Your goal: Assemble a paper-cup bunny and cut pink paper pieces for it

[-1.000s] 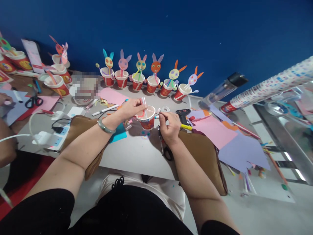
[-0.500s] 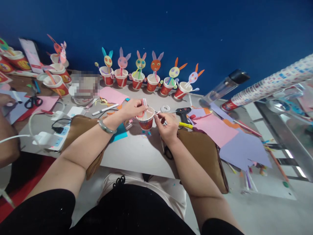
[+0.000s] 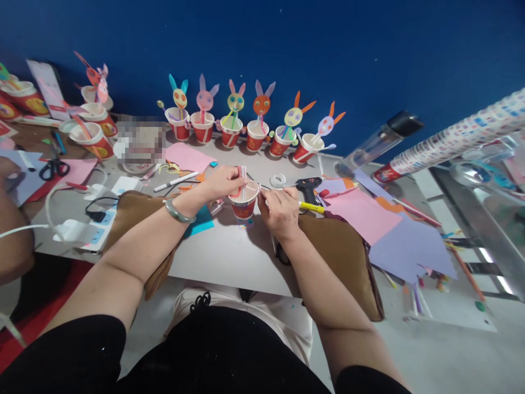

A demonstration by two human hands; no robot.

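Closest in, 2 brown cushions (image 3: pixel 334 265) lie on the bench (image 3: pixel 229 262), 1 under each forearm. A pair of scissors (image 3: pixel 283 255) is partly hidden by the right hand (image 3: pixel 281 212). That hand's thumb and forefinger meet at the right rim of 1 red and white paper cup (image 3: pixel 244 210); I cannot tell whether they pinch something small there. The cup stands upright on the bench between the 2 hands. The left hand (image 3: pixel 223 181) pinches straws (image 3: pixel 243 186) standing against the cup's left inner side; their exact number is unclear. The cup carries a printed band and a design, too small to read.

Just beside the right hand lies 1 yellow tool (image 3: pixel 311 207), with 1 black glue gun (image 3: pixel 308 189) behind it and 1 white ring (image 3: pixel 278 179) to its left. On the left side are 1 white marker (image 3: pixel 176 181) and 1 pair of black-handled scissors (image 3: pixel 54 169).

Farther back, 6 red and white cups (image 3: pixel 256 143) stand in a row, holding 6 rabbit-eared paper figures (image 3: pixel 261 104). To their right are 1 black-capped clear container (image 3: pixel 369 145) and 1 long stack of cups (image 3: pixel 451 131), its printing unreadable. Behind everything is 1 blue wall (image 3: pixel 262 38).
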